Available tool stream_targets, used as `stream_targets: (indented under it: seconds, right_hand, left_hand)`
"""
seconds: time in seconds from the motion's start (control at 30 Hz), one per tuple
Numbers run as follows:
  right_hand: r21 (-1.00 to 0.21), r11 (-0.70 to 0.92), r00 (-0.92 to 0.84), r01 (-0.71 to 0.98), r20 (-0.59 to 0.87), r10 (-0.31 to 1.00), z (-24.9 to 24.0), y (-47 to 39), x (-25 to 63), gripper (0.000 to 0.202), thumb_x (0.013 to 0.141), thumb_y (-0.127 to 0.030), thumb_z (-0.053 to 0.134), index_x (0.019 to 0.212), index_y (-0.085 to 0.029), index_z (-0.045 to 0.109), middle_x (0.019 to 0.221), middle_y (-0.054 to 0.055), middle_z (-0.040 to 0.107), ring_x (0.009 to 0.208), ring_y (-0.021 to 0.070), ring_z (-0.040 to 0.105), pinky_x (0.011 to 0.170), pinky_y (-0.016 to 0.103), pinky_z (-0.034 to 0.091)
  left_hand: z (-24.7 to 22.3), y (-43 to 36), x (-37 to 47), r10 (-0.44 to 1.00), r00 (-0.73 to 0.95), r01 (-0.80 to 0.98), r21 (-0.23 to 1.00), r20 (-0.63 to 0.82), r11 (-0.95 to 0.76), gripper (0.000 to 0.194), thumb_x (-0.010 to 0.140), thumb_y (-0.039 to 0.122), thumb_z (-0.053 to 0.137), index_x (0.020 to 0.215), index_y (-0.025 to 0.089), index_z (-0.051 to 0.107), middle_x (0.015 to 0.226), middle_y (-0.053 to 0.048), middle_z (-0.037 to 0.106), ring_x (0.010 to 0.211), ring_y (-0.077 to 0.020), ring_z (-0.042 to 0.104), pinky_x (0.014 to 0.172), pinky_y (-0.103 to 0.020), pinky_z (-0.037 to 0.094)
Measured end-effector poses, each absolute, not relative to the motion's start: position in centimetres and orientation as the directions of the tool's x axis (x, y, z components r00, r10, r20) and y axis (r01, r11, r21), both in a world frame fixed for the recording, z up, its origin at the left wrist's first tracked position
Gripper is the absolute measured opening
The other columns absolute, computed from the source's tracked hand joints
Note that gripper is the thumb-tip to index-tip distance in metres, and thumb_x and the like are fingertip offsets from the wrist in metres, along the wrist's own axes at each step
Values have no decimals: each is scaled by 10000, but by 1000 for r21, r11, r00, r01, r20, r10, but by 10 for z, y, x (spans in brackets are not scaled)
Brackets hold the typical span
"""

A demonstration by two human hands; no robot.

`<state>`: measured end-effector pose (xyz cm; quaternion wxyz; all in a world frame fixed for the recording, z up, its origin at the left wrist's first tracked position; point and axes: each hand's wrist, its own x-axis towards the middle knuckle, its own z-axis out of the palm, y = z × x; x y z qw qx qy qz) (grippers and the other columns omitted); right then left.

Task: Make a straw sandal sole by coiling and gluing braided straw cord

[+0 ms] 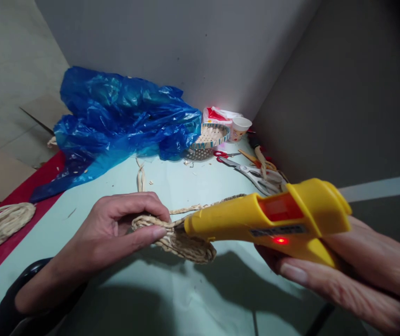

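Near the middle, my left hand (115, 233) pinches a coiled piece of braided straw cord (189, 246) between thumb and fingers. The coil is held tilted above the table. My right hand (343, 275) is wrapped round the handle of a yellow glue gun (235, 217) with a glowing red light on its side. The gun points left, and its nozzle reaches the coil right beside my left fingertips; the exact contact point is hidden. A loose length of the cord runs behind the gun, and another strand rises behind my left hand.
A crumpled blue plastic bag (126, 116) lies at the back left. Beyond the coil are a small woven basket (212, 135), a paper cup (240, 129), a tissue pack (217, 115) and several scissors (252, 175). A straw bundle (3, 228) lies at left. Grey panels stand behind and right.
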<state>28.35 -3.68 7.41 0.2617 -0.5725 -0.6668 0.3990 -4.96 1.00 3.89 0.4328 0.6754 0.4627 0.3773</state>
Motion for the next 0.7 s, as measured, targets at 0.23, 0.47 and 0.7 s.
stream_targets:
  seconds: [0.23, 0.47, 0.7]
  right_hand:
    - [-574, 381, -326, 725, 201, 924, 88, -29, 259, 301, 924, -538, 597, 1154, -410, 741, 933, 33, 751, 898, 313, 728, 649, 326, 680]
    - [-599, 352, -276, 719, 219, 936, 90, -26, 247, 372, 924, -578, 557, 1157, -363, 753, 858, 57, 742, 970, 344, 717, 737, 368, 681]
    - [-503, 432, -397, 748, 183, 900, 89, -32, 263, 305, 960, -540, 575, 1186, -397, 722, 992, 20, 758, 826, 261, 723, 731, 285, 674]
  left_hand:
    - [39, 12, -49, 948, 290, 290, 933, 128, -215, 43, 798, 272, 783, 766, 272, 811, 817, -7, 777, 803, -193, 708, 685, -251, 526]
    - [40, 9, -47, 967, 238, 286, 944, 96, -164, 63, 771, 294, 790, 729, 250, 807, 807, -32, 772, 812, -213, 695, 665, -273, 508]
    - [38, 11, -48, 969, 219, 277, 944, 119, -179, 48, 760, 276, 790, 715, 277, 808, 802, -17, 771, 805, -199, 686, 657, -264, 498]
